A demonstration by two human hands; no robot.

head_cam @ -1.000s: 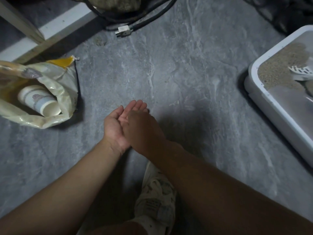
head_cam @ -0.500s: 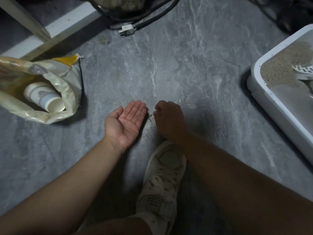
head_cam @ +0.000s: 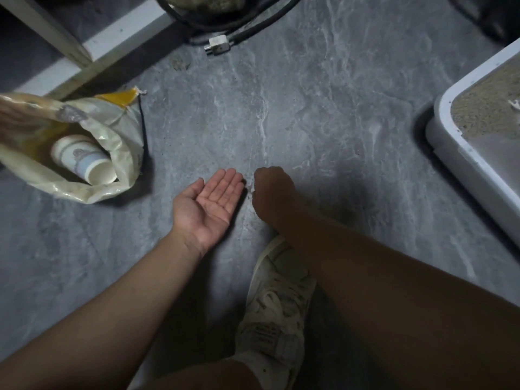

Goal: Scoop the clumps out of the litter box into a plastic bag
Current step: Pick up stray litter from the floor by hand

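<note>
Glossy crinkled plastic bag [head_cam: 84, 153] (paper cup [head_cam: 84, 160] inside) on matt marbled floor [head_cam: 309, 108].

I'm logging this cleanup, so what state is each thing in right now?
left hand: open, palm up, empty, low over the floor.
right hand: curled shut, beside the left.
plastic bag: lying open, paper cup on its side inside.
litter box: uncovered, litter inside.
plug: unplugged, on floor.

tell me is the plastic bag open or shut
Open: the plastic bag lies on its side, its mouth gaping toward the camera, with a paper cup visible inside.
</note>
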